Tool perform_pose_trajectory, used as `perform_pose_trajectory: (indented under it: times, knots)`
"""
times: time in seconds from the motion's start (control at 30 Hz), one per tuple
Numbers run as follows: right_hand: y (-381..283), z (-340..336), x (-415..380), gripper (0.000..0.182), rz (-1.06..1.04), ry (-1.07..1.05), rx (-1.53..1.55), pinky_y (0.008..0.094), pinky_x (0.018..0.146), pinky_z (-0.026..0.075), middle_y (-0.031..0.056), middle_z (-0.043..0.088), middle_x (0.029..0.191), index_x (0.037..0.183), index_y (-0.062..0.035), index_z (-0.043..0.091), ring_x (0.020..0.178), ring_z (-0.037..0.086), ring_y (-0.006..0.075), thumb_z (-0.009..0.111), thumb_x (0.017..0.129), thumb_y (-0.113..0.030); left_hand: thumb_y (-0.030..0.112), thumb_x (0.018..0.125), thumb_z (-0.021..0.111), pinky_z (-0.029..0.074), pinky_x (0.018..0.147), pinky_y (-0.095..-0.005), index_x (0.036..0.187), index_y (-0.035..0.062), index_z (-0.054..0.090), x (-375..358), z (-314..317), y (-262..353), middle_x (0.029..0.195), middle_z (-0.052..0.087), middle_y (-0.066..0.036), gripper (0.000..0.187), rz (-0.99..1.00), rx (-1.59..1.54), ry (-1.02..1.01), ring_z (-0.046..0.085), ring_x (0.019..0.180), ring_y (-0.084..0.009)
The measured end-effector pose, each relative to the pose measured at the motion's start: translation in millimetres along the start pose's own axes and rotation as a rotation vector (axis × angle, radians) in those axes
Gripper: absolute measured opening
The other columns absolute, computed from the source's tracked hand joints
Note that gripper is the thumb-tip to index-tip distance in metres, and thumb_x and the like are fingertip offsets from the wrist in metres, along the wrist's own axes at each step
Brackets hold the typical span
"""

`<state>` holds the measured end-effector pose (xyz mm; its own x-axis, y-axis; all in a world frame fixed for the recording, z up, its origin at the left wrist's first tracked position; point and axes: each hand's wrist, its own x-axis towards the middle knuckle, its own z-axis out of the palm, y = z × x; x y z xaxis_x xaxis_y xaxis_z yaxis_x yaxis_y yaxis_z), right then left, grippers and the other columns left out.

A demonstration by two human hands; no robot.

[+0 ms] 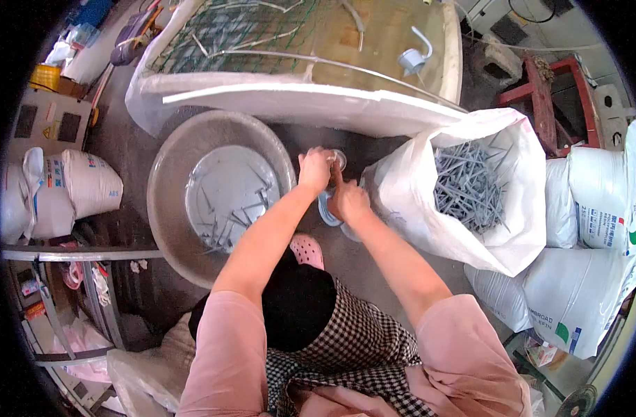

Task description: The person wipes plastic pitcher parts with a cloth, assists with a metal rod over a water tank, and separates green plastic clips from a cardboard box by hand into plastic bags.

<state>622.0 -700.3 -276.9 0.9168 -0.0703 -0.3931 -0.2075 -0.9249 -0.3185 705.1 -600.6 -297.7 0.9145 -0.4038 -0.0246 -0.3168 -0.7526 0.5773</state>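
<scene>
Between a wide grey basin (166, 149) and a white sack (398, 181), my two hands are close together over the floor. My left hand (316, 169) is closed at a small clear round thing (339, 158), partly hidden by the fingers. My right hand (350, 200) is just beside it, one finger stretched up towards the same thing, the other fingers curled; what they hold, if anything, is hidden. A light blue ring-like object (326, 208) shows under my right hand. Several thin grey pieces (240, 215) lie in the basin. Many similar grey pieces (471, 184) fill the open sack.
Ahead is a large water tub (262, 97) with green netting and a light blue dipper (411, 60). Filled white bags (575, 292) stand at the right, more bags (88, 184) at the left. A red frame (537, 104) is at the back right.
</scene>
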Motion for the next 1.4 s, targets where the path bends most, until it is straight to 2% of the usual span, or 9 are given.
perform_pose_trajectory:
  times: [0.3, 0.57, 0.7, 0.9, 1.1, 1.13, 1.17, 1.27, 1.4]
  knots:
    - [-6, -6, 0, 0.09, 0.037, -0.102, 0.059, 0.0465, 0.075, 0.052, 0.0341, 0.057, 0.1, 0.148, -0.0154, -0.003, 0.085, 0.063, 0.0419, 0.053, 0.077, -0.02, 0.01, 0.079, 0.056, 0.041, 0.081, -0.0486, 0.085, 0.0097, 0.07, 2, 5, 7, 0.092, 0.06, -0.01, 0.015, -0.009, 0.052, 0.04, 0.056, 0.097, -0.031]
    - [-2, 5, 4, 0.102, 0.008, -0.031, 0.006, 0.0474, 0.072, 0.053, 0.0297, 0.06, 0.087, 0.147, -0.0095, -0.005, 0.079, 0.063, 0.0411, 0.062, 0.072, -0.028, 0.009, 0.078, 0.055, 0.041, 0.083, -0.0496, 0.087, 0.0095, 0.07, 1, 1, 7, 0.095, 0.062, -0.011, 0.017, -0.044, 0.032, 0.038, 0.055, 0.1, -0.0316]
    - [-2, -15, -10, 0.094, -0.005, 0.004, 0.037, 0.0476, 0.074, 0.052, 0.0306, 0.056, 0.095, 0.147, -0.0082, 0.003, 0.082, 0.062, 0.0427, 0.061, 0.075, -0.03, 0.004, 0.077, 0.057, 0.049, 0.075, -0.0422, 0.086, 0.0048, 0.071, 0, -8, -19, 0.088, 0.066, -0.017, 0.016, 0.057, -0.035, 0.162, 0.063, 0.082, -0.0359]
    - [-5, -70, -57, 0.062, -0.061, 0.157, 0.142, 0.049, 0.082, 0.048, 0.0313, 0.048, 0.112, 0.136, -0.0029, 0.034, 0.091, 0.058, 0.0458, 0.052, 0.081, -0.025, 0.01, 0.089, 0.058, 0.048, 0.08, -0.0284, 0.112, -0.0023, 0.062, -42, -126, -14, 0.101, 0.066, -0.006, 0.026, -0.445, -1.034, 0.052, 0.061, 0.089, -0.015]
    - [-33, -99, -65, 0.053, -0.401, 0.412, 0.796, 0.0448, 0.097, 0.038, 0.0305, 0.051, 0.118, 0.126, 0.0017, 0.046, 0.105, 0.053, 0.0411, 0.045, 0.077, -0.017, 0.007, 0.091, 0.056, 0.049, 0.088, -0.0333, 0.114, -0.0018, 0.058, -108, -203, -1, 0.109, 0.063, -0.01, 0.025, -0.434, -1.496, 0.164, 0.061, 0.099, -0.0194]
    - [-40, -90, -56, 0.05, -0.445, 0.44, 0.947, 0.0337, 0.087, 0.043, 0.0146, 0.06, 0.095, 0.123, 0.0, 0.051, 0.094, 0.057, 0.0246, 0.043, 0.077, -0.016, 0.007, 0.091, 0.056, 0.049, 0.089, -0.0331, 0.115, -0.0018, 0.058, -117, -212, 1, 0.109, 0.063, -0.01, 0.025, -0.406, -1.513, 0.178, 0.061, 0.099, -0.0192]
    - [-46, -87, -52, 0.05, -0.469, 0.431, 0.95, 0.0337, 0.087, 0.043, 0.0146, 0.06, 0.095, 0.123, 0.0, 0.051, 0.094, 0.057, 0.0246, 0.043, 0.077, -0.016, 0.007, 0.091, 0.056, 0.049, 0.089, -0.0328, 0.115, -0.0018, 0.058, -125, -221, 2, 0.109, 0.063, -0.01, 0.026, -0.375, -1.531, 0.19, 0.061, 0.099, -0.019]
    - [-67, -94, -52, 0.048, -0.391, 0.161, 1.26, 0.0253, 0.075, 0.044, 0.0058, 0.057, 0.087, 0.123, 0.0013, 0.05, 0.084, 0.055, 0.0129, 0.042, 0.079, -0.017, 0.008, 0.091, 0.055, 0.048, 0.089, -0.0321, 0.116, -0.0017, 0.057, -151, -240, 4, 0.109, 0.063, -0.01, 0.027, -0.35, -1.5, 0.302, 0.06, 0.1, -0.0183]
    - [-92, -111, -66, 0.058, -0.496, -0.051, 1.571, 0.0288, 0.073, 0.047, 0.0068, 0.055, 0.083, 0.133, 0.0008, 0.042, 0.077, 0.057, 0.0167, 0.04, 0.077, -0.016, 0.007, 0.09, 0.058, 0.045, 0.083, -0.0248, 0.111, -0.0016, 0.062, -182, -271, 34, 0.103, 0.064, -0.006, 0.023, -0.309, -1.166, 0.551, 0.058, 0.092, -0.0109]
